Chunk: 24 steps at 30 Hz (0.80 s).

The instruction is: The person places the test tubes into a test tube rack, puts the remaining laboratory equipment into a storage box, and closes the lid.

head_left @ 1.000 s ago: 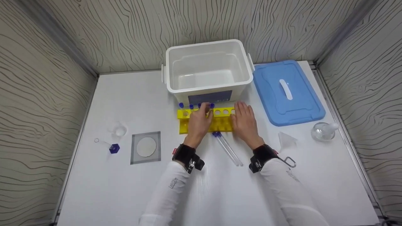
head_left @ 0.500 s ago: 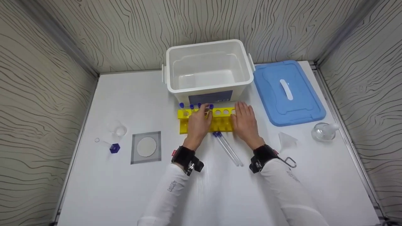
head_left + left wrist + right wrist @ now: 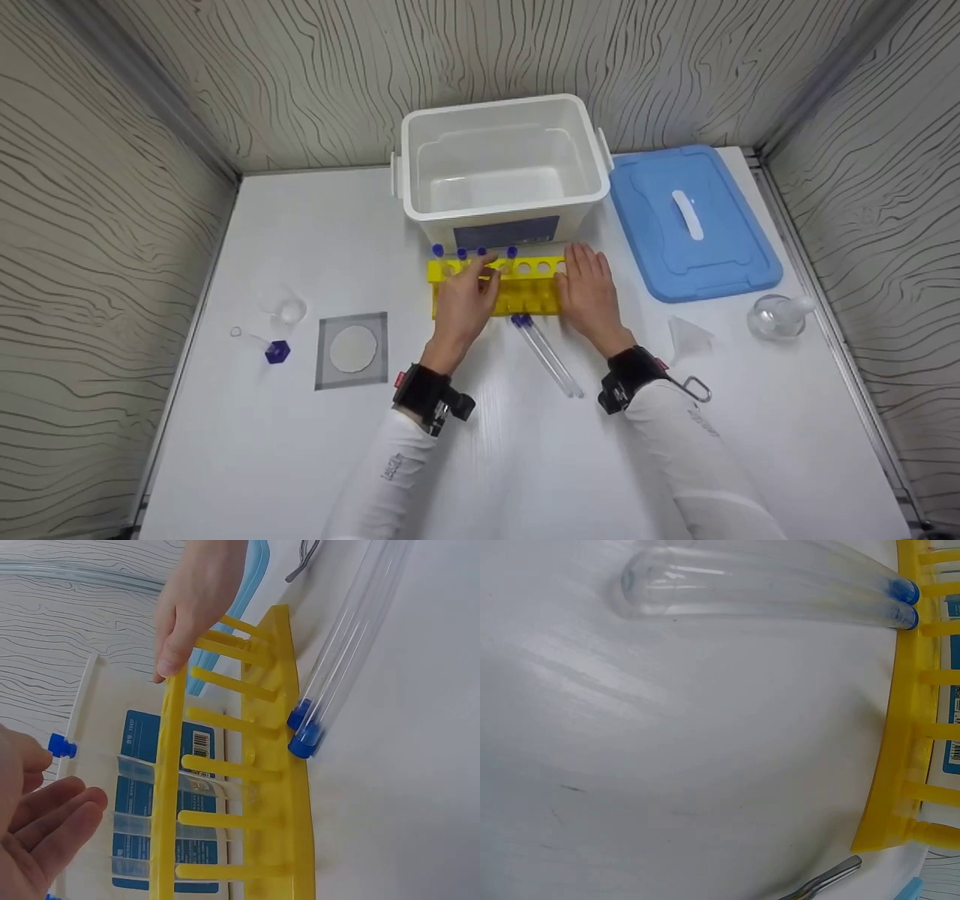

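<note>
A yellow test tube rack [image 3: 534,294] stands before the white bin, with several blue-capped test tubes upright in its left part. My left hand [image 3: 460,306] hovers over the rack, fingers loosely bent and thumb apart. In the left wrist view its fingertips are right beside the blue cap [image 3: 62,746] of one upright tube [image 3: 512,253]. My right hand [image 3: 590,294] rests on the rack's right end, fingers straight and together, thumb at the rack's front corner. Two more capped test tubes [image 3: 551,360] lie on the table just in front of the rack.
Behind the rack is an open white bin [image 3: 510,208]; its blue lid [image 3: 709,255] lies to the right. Further right are a clear bottle [image 3: 772,319], a funnel [image 3: 686,337] and a metal loop-handled tool [image 3: 697,388]. At left are a gauze mat [image 3: 352,350], clear glassware [image 3: 289,309] and a purple hexagonal base [image 3: 277,352].
My left hand has drawn leftward and its fingers have come away from the rightmost upright tube, whose cap shows fully now. The right hand keeps its place on the rack.
</note>
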Tool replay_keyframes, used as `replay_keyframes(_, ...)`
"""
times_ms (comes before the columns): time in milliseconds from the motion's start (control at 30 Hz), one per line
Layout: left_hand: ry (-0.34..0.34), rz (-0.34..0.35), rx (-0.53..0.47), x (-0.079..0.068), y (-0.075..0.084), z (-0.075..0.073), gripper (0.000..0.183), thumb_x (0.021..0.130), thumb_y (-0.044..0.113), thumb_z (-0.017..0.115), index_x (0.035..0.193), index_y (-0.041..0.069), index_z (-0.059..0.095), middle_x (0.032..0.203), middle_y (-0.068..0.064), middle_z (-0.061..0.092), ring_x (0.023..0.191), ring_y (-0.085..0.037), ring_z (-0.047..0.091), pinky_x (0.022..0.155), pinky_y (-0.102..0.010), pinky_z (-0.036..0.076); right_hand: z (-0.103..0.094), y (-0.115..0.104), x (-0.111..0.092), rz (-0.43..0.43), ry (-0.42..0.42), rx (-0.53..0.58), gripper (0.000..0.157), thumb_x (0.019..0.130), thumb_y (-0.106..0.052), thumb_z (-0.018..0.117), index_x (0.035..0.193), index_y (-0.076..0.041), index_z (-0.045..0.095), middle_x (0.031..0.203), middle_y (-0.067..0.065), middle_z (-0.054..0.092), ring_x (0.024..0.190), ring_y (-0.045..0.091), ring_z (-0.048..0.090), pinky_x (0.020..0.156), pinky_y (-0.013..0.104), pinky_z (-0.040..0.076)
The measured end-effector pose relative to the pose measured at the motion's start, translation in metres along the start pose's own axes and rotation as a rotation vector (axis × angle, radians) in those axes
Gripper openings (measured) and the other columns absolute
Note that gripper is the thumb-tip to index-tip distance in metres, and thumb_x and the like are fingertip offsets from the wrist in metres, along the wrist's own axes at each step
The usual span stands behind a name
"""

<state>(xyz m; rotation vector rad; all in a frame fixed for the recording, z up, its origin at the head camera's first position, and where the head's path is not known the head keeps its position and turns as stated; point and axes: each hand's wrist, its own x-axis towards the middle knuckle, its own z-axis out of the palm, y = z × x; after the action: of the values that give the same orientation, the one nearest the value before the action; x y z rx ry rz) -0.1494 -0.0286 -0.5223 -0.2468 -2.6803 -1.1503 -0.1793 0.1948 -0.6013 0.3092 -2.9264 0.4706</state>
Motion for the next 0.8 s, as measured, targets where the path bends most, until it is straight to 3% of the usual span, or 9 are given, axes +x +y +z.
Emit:
replay_keyframes(233, 0.109, 0.089, 0.025, -0.003, -0.012, -0.016, 0.021, 0.095, 0.018, 0.064, 0.114, 0.009, 0.069, 0.101, -0.006, 0.078, 0.085, -0.017, 0.075, 0.076, -0.027, 0.061, 0.002, 0.001, 0.0, -0.045, 0.074, -0.011, 0.056, 0.105, -0.029, 0.041, 0.147, 0.008, 0.04, 0.151, 0.026, 0.044, 0.143, 0.04, 0.038, 0.124, 0.055, 0.022)
replay_keyframes(433, 0.214, 0.139, 0.066, -0.003, -0.034, -0.03, 0.02, 0.094, 0.015, 0.064, 0.113, 0.007, 0.07, 0.107, -0.007, 0.076, 0.097, -0.021, 0.073, 0.085, -0.032, 0.06, 0.002, 0.001, 0.0, -0.048, 0.079, -0.002, 0.056, 0.105, -0.029, 0.042, 0.147, 0.007, 0.04, 0.152, 0.026, 0.044, 0.143, 0.04, 0.038, 0.123, 0.055, 0.023)
replay_keyframes(667, 0.272, 0.059, 0.09, -0.008, -0.067, -0.041, 0.023, 0.095, 0.014, 0.062, 0.116, 0.007, 0.069, 0.112, -0.008, 0.074, 0.105, -0.024, 0.069, 0.094, -0.035, 0.056, 0.003, 0.001, 0.0, -0.047, 0.082, -0.007, 0.056, 0.105, -0.03, 0.042, 0.147, 0.007, 0.04, 0.152, 0.026, 0.044, 0.143, 0.04, 0.038, 0.123, 0.055, 0.023)
replay_keyframes(800, 0.226, -0.054, 0.126, -0.015, -0.086, -0.039, 0.025, 0.095, 0.016, 0.062, 0.118, 0.008, 0.068, 0.115, -0.009, 0.072, 0.108, -0.026, 0.067, 0.095, -0.038, 0.055, 0.003, 0.001, 0.0, -0.043, 0.079, -0.01, 0.056, 0.105, -0.03, 0.042, 0.147, 0.007, 0.04, 0.152, 0.025, 0.043, 0.144, 0.039, 0.038, 0.124, 0.055, 0.022)
